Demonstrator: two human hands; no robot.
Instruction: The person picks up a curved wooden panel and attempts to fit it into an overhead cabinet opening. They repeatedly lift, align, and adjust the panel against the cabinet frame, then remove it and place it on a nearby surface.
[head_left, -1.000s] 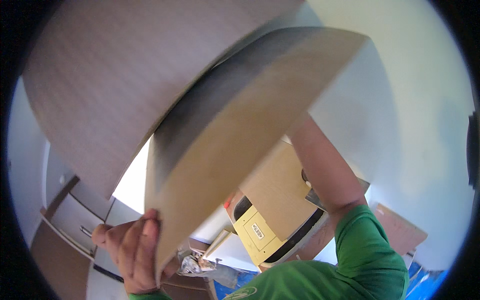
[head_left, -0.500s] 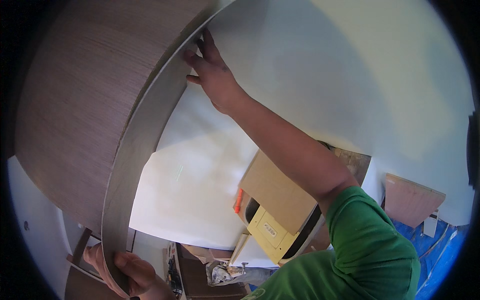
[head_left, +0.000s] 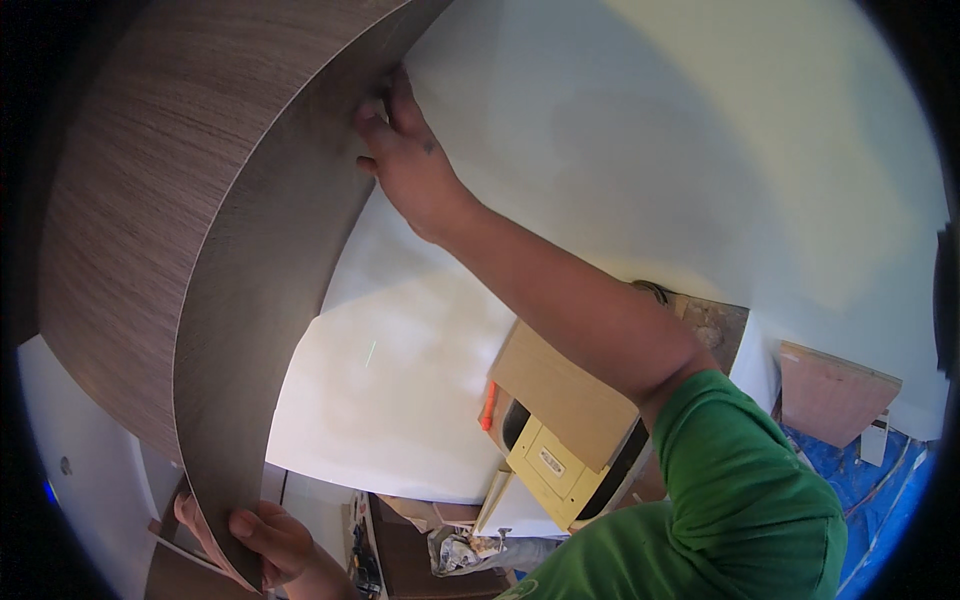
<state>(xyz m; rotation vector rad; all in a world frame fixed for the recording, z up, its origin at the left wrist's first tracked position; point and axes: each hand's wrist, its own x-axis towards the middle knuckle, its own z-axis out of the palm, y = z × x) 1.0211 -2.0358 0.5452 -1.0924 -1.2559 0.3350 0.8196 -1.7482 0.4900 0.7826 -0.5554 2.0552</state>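
Observation:
A large thin laminate sheet, dull grey-brown on the face toward me, curves from the top of the view down to the lower left. Its lower end is pinched in my left hand, the thumb on the near face and fingers behind. My right hand reaches up across the view to the sheet's upper part. Its fingers are bent and apart, with the tips against the grey face near the right edge. Left of the sheet's pale edge lies a brown wood-grain surface; whether it belongs to the same sheet I cannot tell.
A white wall fills the upper right. Below my right arm are a tan board, a yellow case and an orange tool. A pinkish board leans by blue sheeting. A crumpled plastic bag lies low.
The sheet has bowed further left, and more of its grey face shows. My right hand has shifted slightly left and down. My left hand still grips the lower end.

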